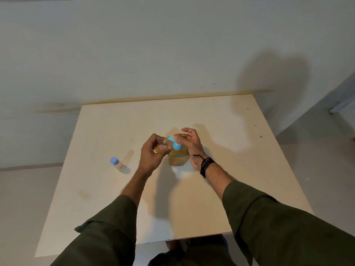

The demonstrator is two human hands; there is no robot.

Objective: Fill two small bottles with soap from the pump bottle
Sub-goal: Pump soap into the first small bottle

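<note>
Left hand (pixel 151 156) grips a small bottle (pixel 161 148), its red label unreadable, while right hand (pixel 189 145) presses the pump bottle (pixel 177 154).

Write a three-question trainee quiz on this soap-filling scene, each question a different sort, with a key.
1. True or false: the capped bottle on the table is held by a hand.
2. Multiple choice: what does the left hand hold at the pump bottle spout? A) a cap B) a small bottle C) a cloth
3. Fill in: the right hand rests its fingers on the blue ____.

Key: 1 false, it stands alone to the left; 2 B; 3 pump head.
</note>
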